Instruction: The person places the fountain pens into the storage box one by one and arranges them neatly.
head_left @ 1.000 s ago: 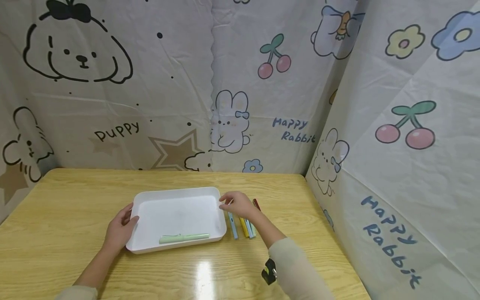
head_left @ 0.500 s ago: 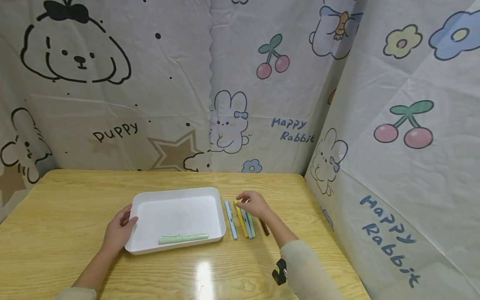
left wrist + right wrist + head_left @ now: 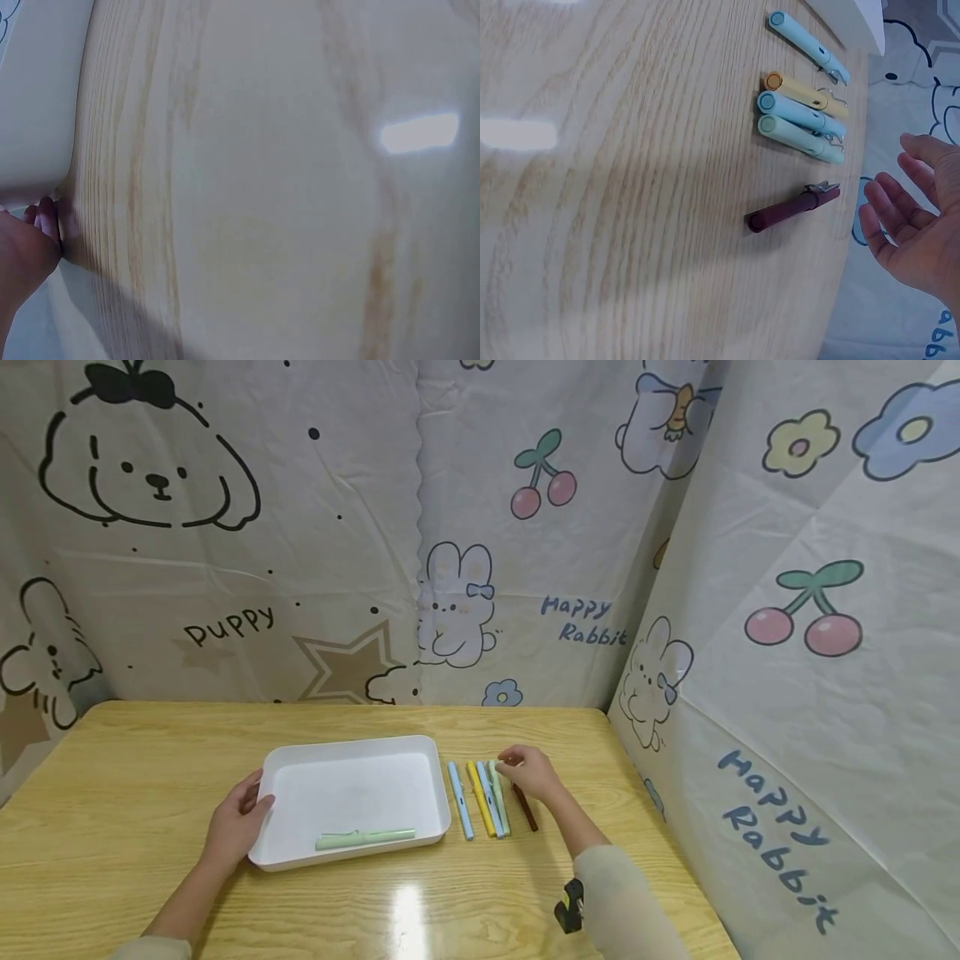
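Tray [image 3: 352, 785], white rectangular plastic, lower left-centre: we are counting one slim pale-green pen [image 3: 365, 839] inside, five blue, yellow, green and dark-red pens [image 3: 481, 798] still outside, lower centre; left hand [image 3: 237, 823] is gripping tray's rim, right hand [image 3: 531, 772] is hovering empty, fingers loose.

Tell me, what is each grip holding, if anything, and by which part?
The left grip holds the white tray by its left end. The right grip holds nothing; it hovers near the pens.
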`<action>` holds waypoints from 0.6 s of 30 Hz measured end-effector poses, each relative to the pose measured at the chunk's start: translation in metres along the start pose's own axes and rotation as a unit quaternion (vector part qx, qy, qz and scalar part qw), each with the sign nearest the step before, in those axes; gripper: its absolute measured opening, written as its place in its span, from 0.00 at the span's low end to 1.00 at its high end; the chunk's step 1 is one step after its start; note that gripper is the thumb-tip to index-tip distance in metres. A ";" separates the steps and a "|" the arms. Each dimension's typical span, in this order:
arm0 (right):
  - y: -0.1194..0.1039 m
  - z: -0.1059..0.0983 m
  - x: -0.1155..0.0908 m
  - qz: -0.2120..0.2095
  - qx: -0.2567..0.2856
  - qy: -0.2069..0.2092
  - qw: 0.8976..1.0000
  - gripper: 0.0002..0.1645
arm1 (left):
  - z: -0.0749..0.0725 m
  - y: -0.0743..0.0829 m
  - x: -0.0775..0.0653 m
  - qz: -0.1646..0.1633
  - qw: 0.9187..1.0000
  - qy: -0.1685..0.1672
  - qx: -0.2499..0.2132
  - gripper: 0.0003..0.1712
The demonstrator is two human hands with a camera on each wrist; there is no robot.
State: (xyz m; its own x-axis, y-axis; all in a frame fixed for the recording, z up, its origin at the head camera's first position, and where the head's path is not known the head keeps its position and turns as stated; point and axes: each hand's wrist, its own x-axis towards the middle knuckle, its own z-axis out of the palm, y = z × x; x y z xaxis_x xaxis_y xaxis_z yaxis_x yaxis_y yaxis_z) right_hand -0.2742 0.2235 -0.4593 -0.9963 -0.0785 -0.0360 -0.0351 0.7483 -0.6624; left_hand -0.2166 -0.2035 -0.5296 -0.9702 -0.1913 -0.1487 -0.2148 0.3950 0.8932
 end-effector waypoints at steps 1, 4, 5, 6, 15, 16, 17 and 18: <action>0.001 0.000 0.000 0.006 0.000 0.004 1.000 0.15 | 0.000 0.000 0.000 0.000 1.000 0.001 0.000 0.34; 0.007 -0.001 0.000 0.025 0.007 0.016 1.000 0.15 | 0.000 0.001 0.000 -0.003 1.000 0.001 -0.003 0.34; 0.008 -0.001 0.000 0.032 0.010 0.019 0.999 0.15 | 0.000 0.001 0.000 -0.003 1.000 0.001 -0.003 0.34; 0.011 -0.001 0.001 0.038 0.014 0.023 0.999 0.16 | 0.000 0.001 -0.001 -0.004 1.000 0.002 -0.004 0.33; 0.027 0.002 0.000 0.066 0.042 0.055 0.995 0.19 | 0.000 0.001 0.000 -0.007 1.000 -0.004 -0.007 0.34; 0.028 0.003 0.000 0.069 0.046 0.058 0.995 0.20 | 0.000 0.001 0.000 -0.007 1.000 -0.004 -0.006 0.34; 0.029 0.003 -0.001 0.072 0.049 0.059 0.994 0.20 | 0.000 0.001 0.000 -0.006 1.000 -0.004 -0.005 0.34; 0.030 0.004 -0.001 0.074 0.052 0.061 0.994 0.20 | 0.000 0.000 -0.001 -0.005 1.000 -0.003 -0.004 0.34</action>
State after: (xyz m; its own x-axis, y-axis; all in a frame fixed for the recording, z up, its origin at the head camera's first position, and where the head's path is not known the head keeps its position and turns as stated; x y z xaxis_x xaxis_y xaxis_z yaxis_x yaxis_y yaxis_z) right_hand -0.2740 0.2434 -0.4817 -0.9922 0.1128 -0.0524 0.1151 0.6734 -0.7303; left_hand -0.2162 -0.2030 -0.5293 -0.9686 -0.1894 -0.1608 -0.2240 0.3850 0.8953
